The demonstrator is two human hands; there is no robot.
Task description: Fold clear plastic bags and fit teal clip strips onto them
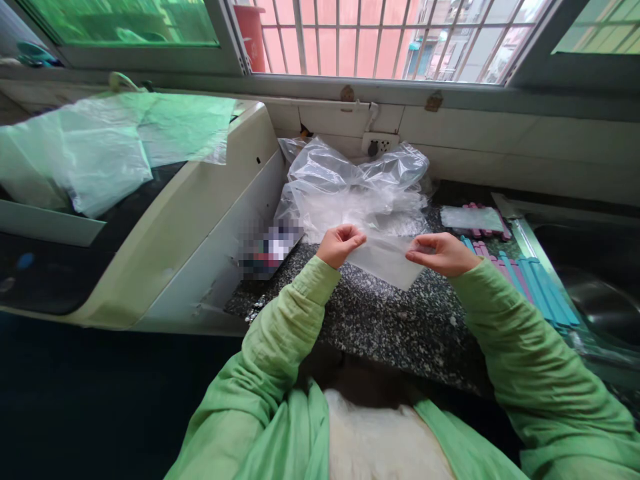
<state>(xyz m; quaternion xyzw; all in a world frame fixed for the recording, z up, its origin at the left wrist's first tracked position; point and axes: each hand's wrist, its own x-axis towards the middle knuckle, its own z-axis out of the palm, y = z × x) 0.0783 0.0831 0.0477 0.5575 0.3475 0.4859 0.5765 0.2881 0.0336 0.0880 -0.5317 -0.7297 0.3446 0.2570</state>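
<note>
A small clear plastic bag (387,259) is stretched between my two hands above the speckled counter (400,327). My left hand (341,245) pinches its left edge, fingers closed. At the other side, my right hand (445,253) grips the bag's right end between thumb and fingers. Just behind it lies a large crumpled clear plastic bag (325,163) with more thin plastic inside. To the right of my right hand are several blue and pink sticks (543,287) in a row, and a flat clear packet (473,219) rests on more pink ones.
A bulky cream machine (200,193) stands at left with plastic sheets (110,147) draped over it. A pixelated packet (273,250) lies beside it. The metal sink (600,280) is at right. A wall socket (380,143) sits below the barred window (370,40).
</note>
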